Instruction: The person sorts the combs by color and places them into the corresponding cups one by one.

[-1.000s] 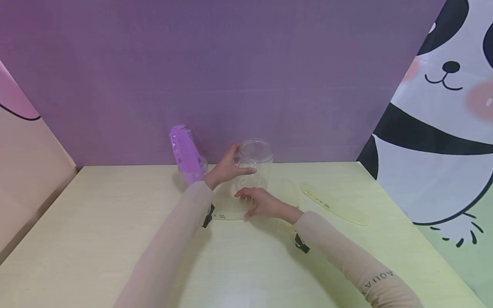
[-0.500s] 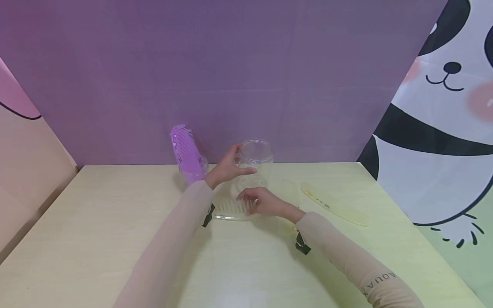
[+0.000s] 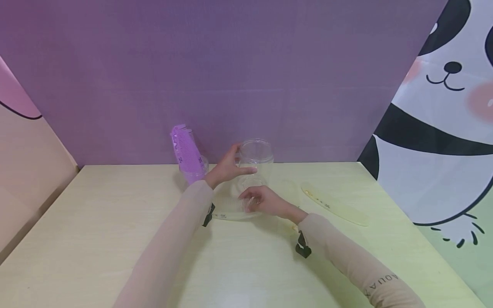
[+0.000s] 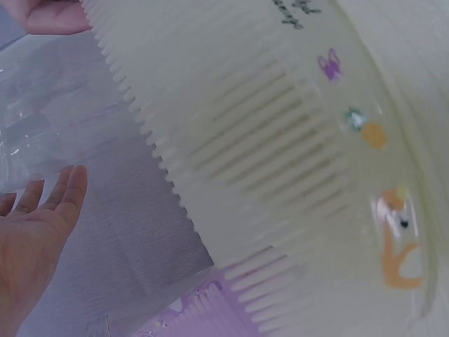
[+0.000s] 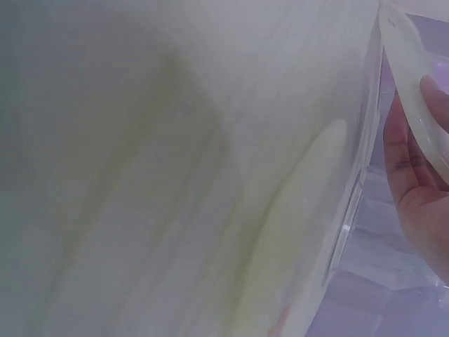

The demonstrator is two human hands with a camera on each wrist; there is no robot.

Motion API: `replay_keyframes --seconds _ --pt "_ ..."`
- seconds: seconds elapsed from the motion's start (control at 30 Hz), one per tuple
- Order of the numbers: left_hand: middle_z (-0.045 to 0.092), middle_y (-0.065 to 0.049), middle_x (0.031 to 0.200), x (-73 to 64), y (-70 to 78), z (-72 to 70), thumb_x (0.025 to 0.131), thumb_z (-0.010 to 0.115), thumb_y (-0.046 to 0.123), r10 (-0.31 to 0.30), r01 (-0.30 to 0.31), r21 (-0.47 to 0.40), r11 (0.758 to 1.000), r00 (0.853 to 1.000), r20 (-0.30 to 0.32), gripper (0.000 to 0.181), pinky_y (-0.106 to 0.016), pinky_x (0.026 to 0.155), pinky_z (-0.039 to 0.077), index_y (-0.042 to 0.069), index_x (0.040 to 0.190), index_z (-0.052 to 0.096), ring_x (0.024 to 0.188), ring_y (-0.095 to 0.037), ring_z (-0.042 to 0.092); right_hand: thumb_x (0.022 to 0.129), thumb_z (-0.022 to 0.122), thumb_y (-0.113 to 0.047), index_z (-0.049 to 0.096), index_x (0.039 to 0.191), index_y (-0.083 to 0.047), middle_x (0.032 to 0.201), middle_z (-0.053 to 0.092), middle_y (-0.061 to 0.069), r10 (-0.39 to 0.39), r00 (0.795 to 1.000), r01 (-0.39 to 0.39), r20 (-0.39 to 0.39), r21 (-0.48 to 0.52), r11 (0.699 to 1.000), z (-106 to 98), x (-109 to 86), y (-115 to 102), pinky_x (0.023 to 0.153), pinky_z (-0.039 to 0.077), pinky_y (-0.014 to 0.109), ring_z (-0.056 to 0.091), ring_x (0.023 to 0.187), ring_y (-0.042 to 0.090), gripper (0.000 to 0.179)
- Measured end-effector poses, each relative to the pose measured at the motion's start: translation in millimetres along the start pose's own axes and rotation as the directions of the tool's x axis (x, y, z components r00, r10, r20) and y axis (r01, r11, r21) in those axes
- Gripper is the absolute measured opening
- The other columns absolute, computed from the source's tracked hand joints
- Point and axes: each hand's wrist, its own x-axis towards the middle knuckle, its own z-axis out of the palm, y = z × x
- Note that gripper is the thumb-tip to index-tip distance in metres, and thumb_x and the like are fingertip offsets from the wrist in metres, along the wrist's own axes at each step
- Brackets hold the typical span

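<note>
Your right hand [image 3: 265,203] has shifted slightly rightward since half a second ago, and the pale comb [image 3: 231,210] within it has rolled, its printed face now showing in place of a bright edge; your left hand [image 3: 229,169] and the clear jar [image 3: 263,169] keep their places. Nearest to you, two beige sleeves [image 3: 169,248] extend over the table [image 3: 239,265]. Beyond them, your right hand pinches the pale comb near its right end, on the near side of the jar, teeth pointing away from you; contact with the table cannot be judged. Because the other end is unsupported, the comb may twist or slip; its teeth, swung forward, could knock the jar. Note its appearance: translucent off-white, with a thick curved spine bearing dark lettering, a purple motif and an orange cartoon figure, as the left wrist view shows. To the right, a yellow comb [image 3: 337,207] lies flat. Farther back, your left hand grips the upright jar, thumb across its front; were this hold to slacken, the jar might slide. Left of it, purple combs [image 3: 186,152] lean in a clear cup [image 3: 192,175]. Farthest stands a purple backdrop [image 3: 239,77].
</note>
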Motion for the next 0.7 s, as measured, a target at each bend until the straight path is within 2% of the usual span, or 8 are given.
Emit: replay_keyframes --seconds 0.23,0.47,0.7 --pt "0.034 -0.014 0.142 -0.4 0.7 -0.5 0.07 0.079 0.026 -0.005 0.005 0.012 1.0 1.0 0.0 0.093 -0.046 0.102 0.04 0.01 0.142 0.021 0.125 -0.037 0.041 0.076 0.071 -0.003 0.062 0.107 -0.001 0.105 0.065 0.014 0.029 0.999 -0.027 -0.044 0.051 0.998 -4 -3.9 3 0.086 0.049 0.031 0.059 0.099 0.023 0.032" --pt "0.033 -0.015 0.142 -0.8 0.3 -0.8 0.07 0.079 0.026 -0.011 0.011 0.002 1.0 1.0 0.003 0.093 -0.047 0.103 0.038 0.009 0.141 0.021 0.126 -0.038 0.04 0.076 0.072 -0.007 0.06 0.105 0.002 0.108 0.063 0.017 0.022 0.996 -0.016 -0.082 0.063 0.998 -14 -11.0 2 0.088 0.049 0.037 0.06 0.1 0.026 0.032" --pt "0.033 -0.014 0.143 -0.8 1.1 -0.5 0.07 0.079 0.027 -0.016 0.016 -0.006 1.0 1.0 0.007 0.094 -0.047 0.104 0.037 0.009 0.142 0.021 0.127 -0.037 0.039 0.077 0.072 -0.009 0.059 0.106 0.0 0.107 0.062 0.017 0.067 0.994 -0.061 -0.085 0.067 0.996 -32 -21.3 0 0.091 0.047 0.039 0.058 0.104 0.025 0.033"
